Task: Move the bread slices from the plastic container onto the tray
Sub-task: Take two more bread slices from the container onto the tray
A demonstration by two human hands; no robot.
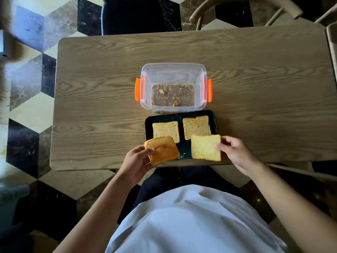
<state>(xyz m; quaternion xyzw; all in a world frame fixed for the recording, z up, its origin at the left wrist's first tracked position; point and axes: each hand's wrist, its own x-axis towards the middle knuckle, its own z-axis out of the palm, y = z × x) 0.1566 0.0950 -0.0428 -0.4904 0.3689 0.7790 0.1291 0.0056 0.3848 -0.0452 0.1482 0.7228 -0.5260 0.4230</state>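
The clear plastic container (173, 70) with orange clips stands mid-table and holds only crumbs. Just in front of it lies the dark tray (180, 117). Two bread slices rest flat on the tray's far half, one at left (165, 130) and one at right (196, 126). My left hand (136, 161) grips a browner crust slice (162, 150), tilted over the tray's near left corner. My right hand (235, 152) pinches a pale slice (205, 147) by its right edge, over the tray's near right part.
The wooden table (91, 88) ends just below the tray, at my lap. A dark chair (131, 15) stands beyond the far edge, and wooden chairs (246, 10) are at the far right. The floor (27, 125) is tiled in a cube pattern.
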